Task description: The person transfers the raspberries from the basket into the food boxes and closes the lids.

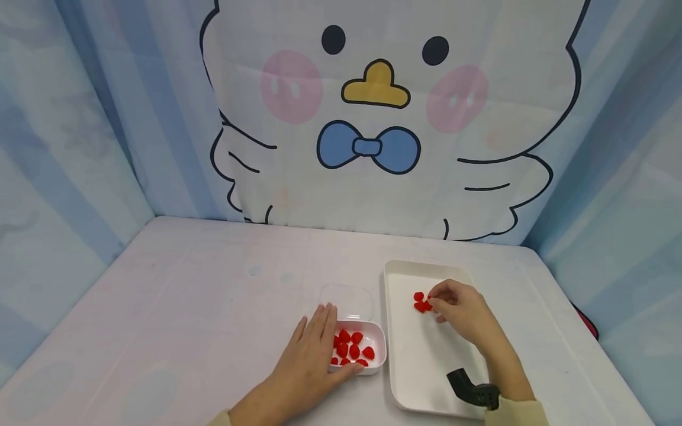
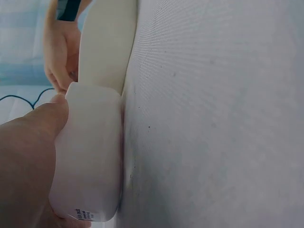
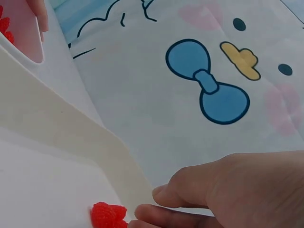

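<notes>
A small white box [image 1: 378,355] holds several red raspberries [image 1: 354,352]. My left hand [image 1: 311,358] lies against its left side with straight fingers, the thumb along the near rim. In the left wrist view the thumb [image 2: 52,114] touches the top edge of the box [image 2: 90,152]. Over the white tray [image 1: 421,373], my right hand [image 1: 460,307] reaches its fingertips to a little cluster of raspberries [image 1: 420,306]. Beside that cluster [image 3: 107,216], the right wrist view shows thumb and forefinger slightly apart, with nothing visible between them. The lower fingers are cut off there.
A clear plastic lid [image 1: 346,299] lies behind the box. The tray stands close to the box's right side. A black strap [image 1: 474,390] circles the right wrist. Behind the table [image 1: 186,307] hangs a curtain [image 1: 367,195] with a cartoon bird; more curtain closes both sides.
</notes>
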Action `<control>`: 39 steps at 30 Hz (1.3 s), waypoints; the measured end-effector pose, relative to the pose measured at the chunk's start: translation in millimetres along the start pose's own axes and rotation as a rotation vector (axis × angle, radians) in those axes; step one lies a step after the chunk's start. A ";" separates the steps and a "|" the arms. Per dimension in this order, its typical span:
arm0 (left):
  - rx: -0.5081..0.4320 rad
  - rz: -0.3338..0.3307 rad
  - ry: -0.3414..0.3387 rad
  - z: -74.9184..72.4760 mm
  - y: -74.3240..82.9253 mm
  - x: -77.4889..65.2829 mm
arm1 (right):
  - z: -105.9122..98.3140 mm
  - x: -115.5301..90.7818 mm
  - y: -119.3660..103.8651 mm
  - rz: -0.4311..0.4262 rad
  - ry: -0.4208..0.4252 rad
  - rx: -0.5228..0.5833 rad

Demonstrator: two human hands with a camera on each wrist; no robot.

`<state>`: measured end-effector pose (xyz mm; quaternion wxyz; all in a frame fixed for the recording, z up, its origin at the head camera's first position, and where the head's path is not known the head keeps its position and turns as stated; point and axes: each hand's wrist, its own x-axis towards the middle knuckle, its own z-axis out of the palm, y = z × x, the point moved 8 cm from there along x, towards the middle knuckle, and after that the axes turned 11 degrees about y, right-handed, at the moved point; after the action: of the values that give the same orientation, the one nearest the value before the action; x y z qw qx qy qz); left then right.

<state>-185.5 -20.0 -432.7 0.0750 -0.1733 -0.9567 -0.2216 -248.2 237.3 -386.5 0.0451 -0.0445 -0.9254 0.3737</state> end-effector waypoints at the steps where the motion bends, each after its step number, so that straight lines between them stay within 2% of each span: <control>1: -0.004 -0.004 -0.005 0.2 -0.1 0.3 | -1.3 0.8 1.6 0.002 0.007 -0.008; 7: -0.007 -0.012 -0.014 -0.2 0.1 0.6 | -8.1 5.3 11.0 0.033 0.046 -0.038; 16: 0.011 -0.015 0.006 -2.8 0.7 0.6 | -15.1 9.5 22.7 0.081 0.085 -0.067; 22: 0.010 -0.028 0.006 -1.8 0.3 0.6 | -15.4 11.0 25.8 0.083 0.067 -0.071; 30: 0.020 -0.049 0.006 -2.4 -1.0 -0.3 | -13.8 20.0 19.3 0.051 0.017 -0.144; 39: 0.028 -0.059 0.033 -5.2 -1.1 -1.7 | -7.0 26.4 21.9 0.096 -0.042 -0.208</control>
<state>-184.0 -23.8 -428.9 0.0866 -0.1401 -0.9630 -0.2131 -272.5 260.8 -395.4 0.0030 -0.0854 -0.9567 0.2781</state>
